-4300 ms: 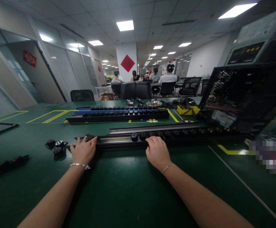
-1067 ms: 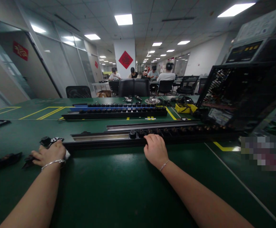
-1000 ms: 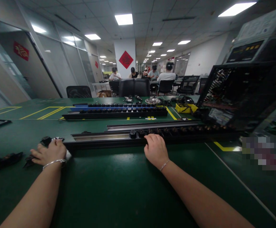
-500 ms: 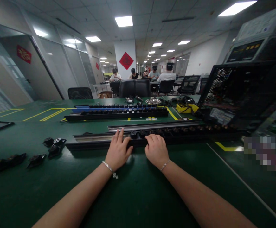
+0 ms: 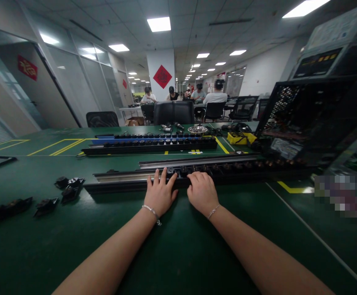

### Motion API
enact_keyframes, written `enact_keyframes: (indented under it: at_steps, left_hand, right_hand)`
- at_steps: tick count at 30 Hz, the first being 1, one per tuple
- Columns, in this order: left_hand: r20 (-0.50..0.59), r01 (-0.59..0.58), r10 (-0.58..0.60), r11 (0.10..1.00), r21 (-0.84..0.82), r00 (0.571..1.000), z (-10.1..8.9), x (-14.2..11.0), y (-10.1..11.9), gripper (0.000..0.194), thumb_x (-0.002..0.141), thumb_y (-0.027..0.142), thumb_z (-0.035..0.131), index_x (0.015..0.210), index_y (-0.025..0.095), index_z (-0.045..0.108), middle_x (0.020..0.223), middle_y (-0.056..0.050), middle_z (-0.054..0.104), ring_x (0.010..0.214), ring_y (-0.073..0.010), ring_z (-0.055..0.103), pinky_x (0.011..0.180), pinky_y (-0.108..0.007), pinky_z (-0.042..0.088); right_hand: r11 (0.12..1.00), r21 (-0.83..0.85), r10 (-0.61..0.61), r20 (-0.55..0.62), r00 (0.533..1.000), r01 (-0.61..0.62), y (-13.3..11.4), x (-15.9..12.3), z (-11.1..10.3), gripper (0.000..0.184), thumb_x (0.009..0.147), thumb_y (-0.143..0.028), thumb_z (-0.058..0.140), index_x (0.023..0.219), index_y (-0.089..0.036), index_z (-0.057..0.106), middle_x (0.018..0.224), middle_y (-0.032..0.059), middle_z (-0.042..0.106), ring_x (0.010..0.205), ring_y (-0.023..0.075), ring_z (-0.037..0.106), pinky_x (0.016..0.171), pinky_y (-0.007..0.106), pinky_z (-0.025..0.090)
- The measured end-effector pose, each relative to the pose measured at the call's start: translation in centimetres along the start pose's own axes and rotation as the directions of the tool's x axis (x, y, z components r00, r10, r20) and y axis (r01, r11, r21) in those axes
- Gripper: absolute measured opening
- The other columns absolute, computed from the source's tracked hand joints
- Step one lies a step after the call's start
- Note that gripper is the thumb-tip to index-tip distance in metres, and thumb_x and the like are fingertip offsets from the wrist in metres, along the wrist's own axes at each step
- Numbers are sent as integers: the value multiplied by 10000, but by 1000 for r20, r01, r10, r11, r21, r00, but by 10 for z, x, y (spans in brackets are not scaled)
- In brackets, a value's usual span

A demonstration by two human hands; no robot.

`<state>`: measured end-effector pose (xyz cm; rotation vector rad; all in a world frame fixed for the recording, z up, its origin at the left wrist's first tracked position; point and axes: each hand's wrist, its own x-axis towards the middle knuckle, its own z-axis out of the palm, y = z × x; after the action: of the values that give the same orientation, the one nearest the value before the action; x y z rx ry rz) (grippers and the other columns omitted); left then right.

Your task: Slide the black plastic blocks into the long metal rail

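A long black rail point(image 5: 119, 186) with a metal strip point(image 5: 129, 176) along its left part lies crosswise on the green table. Small black modules point(image 5: 215, 168) sit in a row in its right part. My left hand point(image 5: 160, 192) rests over the middle of the rail, fingers spread and thumb at the near side, by the leftmost module of the row. Just to the right, my right hand point(image 5: 203, 190) has its fingers curled over the near edge of the rail. What lies under those fingertips is hidden.
Loose black modules point(image 5: 70, 192) lie at the left. Behind, another black rail point(image 5: 147, 149) and a blue strip point(image 5: 117, 141) stretch across the table point(image 5: 55, 164). At the right stand a yellow box point(image 5: 241, 139) and an open computer case point(image 5: 304, 119). Several people sit farther back.
My left hand has slid to the right along the rail, closer to my right hand and over the leftmost module. My right hand has hardly moved.
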<state>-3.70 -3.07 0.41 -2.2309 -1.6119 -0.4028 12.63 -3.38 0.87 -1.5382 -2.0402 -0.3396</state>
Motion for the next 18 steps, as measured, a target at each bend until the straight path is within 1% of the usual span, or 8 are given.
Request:
enact_keyframes:
  at_steps: [4,10,16,18]
  left_hand:
    - [-28,1,-1,1000,4,1000,0,-1,-3,532,842,447,447,1350,292,418,1436,-138,373,1318,-356,308,1019,-539,270]
    - [-34,30,-31,999,-23,999,-1,-2,-7,507,850,464,423,1318,273,465,1388,-126,445,1308,-322,339,1030,-495,274]
    - [-9,43,-43,999,-29,999,-1,1,-10,534,850,514,404,1357,345,403,1384,-102,456,1290,-321,368,1007,-487,290]
    - [-6,44,-44,999,-26,999,-1,1,-11,527,854,519,393,1352,347,409,1384,-99,457,1289,-316,371,1003,-478,297]
  right_hand:
    - [1000,9,-2,-3,1000,2,1,0,0,323,775,-165,486,1077,-153,599,1066,84,602,988,216,455,919,341,324]
    - [1000,-4,1,6,1000,-1,0,0,-1,315,773,-163,492,1067,-157,606,1052,89,604,976,213,455,897,339,337]
    - [1000,4,2,8,1000,-2,0,0,-1,323,775,-162,488,1077,-157,602,1067,85,602,982,215,453,902,341,333]
    - [1000,13,5,8,1000,-5,0,0,-1,325,774,-159,486,1076,-155,604,1067,80,603,982,218,454,905,342,330]
